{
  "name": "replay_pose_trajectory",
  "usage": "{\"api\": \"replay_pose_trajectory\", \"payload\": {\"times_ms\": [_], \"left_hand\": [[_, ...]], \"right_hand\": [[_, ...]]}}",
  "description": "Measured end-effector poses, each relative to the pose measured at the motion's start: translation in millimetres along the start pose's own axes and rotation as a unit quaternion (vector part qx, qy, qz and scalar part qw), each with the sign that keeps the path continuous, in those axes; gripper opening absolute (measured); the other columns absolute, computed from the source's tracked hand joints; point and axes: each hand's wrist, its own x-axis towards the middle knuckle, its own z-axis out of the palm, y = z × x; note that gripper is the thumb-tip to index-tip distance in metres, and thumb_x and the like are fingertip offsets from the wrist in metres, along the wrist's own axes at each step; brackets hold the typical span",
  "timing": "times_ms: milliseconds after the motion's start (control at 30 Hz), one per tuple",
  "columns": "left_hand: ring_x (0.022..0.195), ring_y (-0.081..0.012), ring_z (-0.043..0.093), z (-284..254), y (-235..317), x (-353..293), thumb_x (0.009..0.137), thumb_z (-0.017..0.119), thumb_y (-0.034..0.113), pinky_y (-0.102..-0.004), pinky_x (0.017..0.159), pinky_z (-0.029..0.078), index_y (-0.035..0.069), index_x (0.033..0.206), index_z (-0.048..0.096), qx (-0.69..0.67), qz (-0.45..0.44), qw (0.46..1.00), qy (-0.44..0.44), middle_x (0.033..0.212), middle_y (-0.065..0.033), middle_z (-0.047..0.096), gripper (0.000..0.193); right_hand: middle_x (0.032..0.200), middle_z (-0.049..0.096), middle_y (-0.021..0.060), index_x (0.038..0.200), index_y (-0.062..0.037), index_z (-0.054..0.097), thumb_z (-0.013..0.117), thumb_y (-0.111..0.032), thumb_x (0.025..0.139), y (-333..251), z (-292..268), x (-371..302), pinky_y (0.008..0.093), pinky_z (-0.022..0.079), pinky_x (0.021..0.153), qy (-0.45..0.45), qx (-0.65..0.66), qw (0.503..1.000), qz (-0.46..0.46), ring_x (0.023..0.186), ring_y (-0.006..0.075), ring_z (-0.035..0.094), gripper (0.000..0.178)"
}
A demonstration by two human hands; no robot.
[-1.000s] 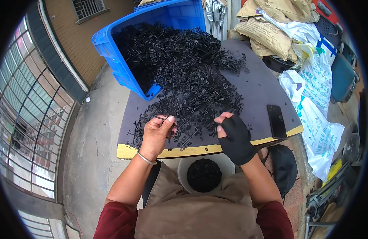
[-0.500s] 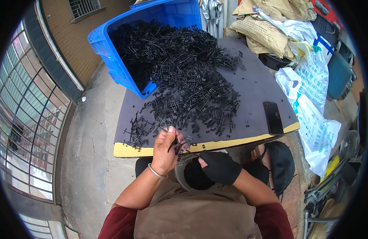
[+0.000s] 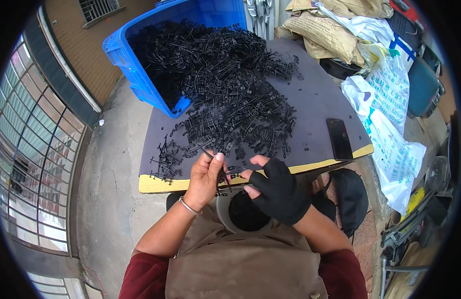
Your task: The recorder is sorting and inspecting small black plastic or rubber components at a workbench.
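Note:
My left hand (image 3: pixel 205 175), bare with a bangle at the wrist, is closed on several black plastic sprue pieces (image 3: pixel 231 190) with small tabs, which stick out toward the right. Beside their ends is my right hand (image 3: pixel 280 192) in a black fingerless glove, its thumb and fingers apart. Whether its thumb touches a piece I cannot make out. Below both hands a pale bucket (image 3: pixel 224 219) holds a dark mass of small black parts (image 3: pixel 246 212). Beyond them a large heap of black plastic parts (image 3: pixel 225 94) spreads over the grey-topped table (image 3: pixel 320 107).
A blue crate (image 3: pixel 141 82) lies on its side at the back left, the heap spilling from it. A black phone (image 3: pixel 339 139) lies near the table's yellow front edge (image 3: pixel 155 185). White plastic bags (image 3: pixel 390 134) and brown paper sacks (image 3: pixel 320 35) stand along the right.
My right hand has moved up and its fingers have spread from a pinch near the pieces. My left hand has kept its hold. The view has shifted slightly.

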Motion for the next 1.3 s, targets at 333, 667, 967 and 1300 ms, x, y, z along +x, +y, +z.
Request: {"api": "replay_pose_trajectory", "payload": {"times_ms": [333, 667, 967, 1300], "left_hand": [[0.062, -0.0047, 0.047, 16, -9, -11, 0.094, 0.047, 0.027, -0.0183, 0.055, 0.039, 0.006, 0.082, 0.054, -0.098, -0.075, 0.992, 0.005, 0.074, -0.0007, 0.058, 0.026], [0.053, -0.0083, 0.043, 23, -11, -18, 0.092, 0.047, 0.034, -0.02, 0.049, 0.036, 0.008, 0.074, 0.053, -0.211, -0.165, 0.962, 0.049, 0.071, -0.0067, 0.055, 0.033], [0.048, -0.0062, 0.039, -24, 1, 8, 0.093, 0.044, 0.037, -0.0205, 0.042, 0.034, 0.011, 0.076, 0.047, -0.239, -0.095, 0.946, 0.197, 0.065, -0.0008, 0.049, 0.031], [0.055, -0.0038, 0.04, -14, -13, -14, 0.096, 0.039, 0.034, -0.0192, 0.051, 0.034, 0.006, 0.075, 0.053, 0.113, -0.089, 0.988, -0.048, 0.064, 0.0025, 0.05, 0.037]], "right_hand": [[0.072, 0.054, 0.0167, 0.082, -0.0046, 0.049, 0.054, -0.012, 0.079, 16, 34, -12, 0.0438, 0.044, 0.058, -0.047, 0.122, 0.981, 0.143, 0.063, 0.0359, 0.055, 0.009], [0.073, 0.057, 0.0175, 0.085, -0.0047, 0.052, 0.051, -0.018, 0.081, -18, -10, -29, 0.0453, 0.044, 0.061, -0.201, 0.103, 0.95, 0.214, 0.068, 0.0375, 0.057, 0.013], [0.083, 0.056, 0.0196, 0.088, -0.0024, 0.054, 0.05, -0.015, 0.085, -10, -13, -78, 0.0412, 0.045, 0.069, -0.121, 0.214, 0.953, 0.179, 0.08, 0.0337, 0.056, 0.014], [0.103, 0.05, 0.0128, 0.097, -0.0049, 0.057, 0.057, -0.004, 0.073, 24, 3, -39, 0.037, 0.044, 0.073, -0.078, -0.029, 0.996, 0.04, 0.086, 0.0291, 0.053, 0.024]]}}
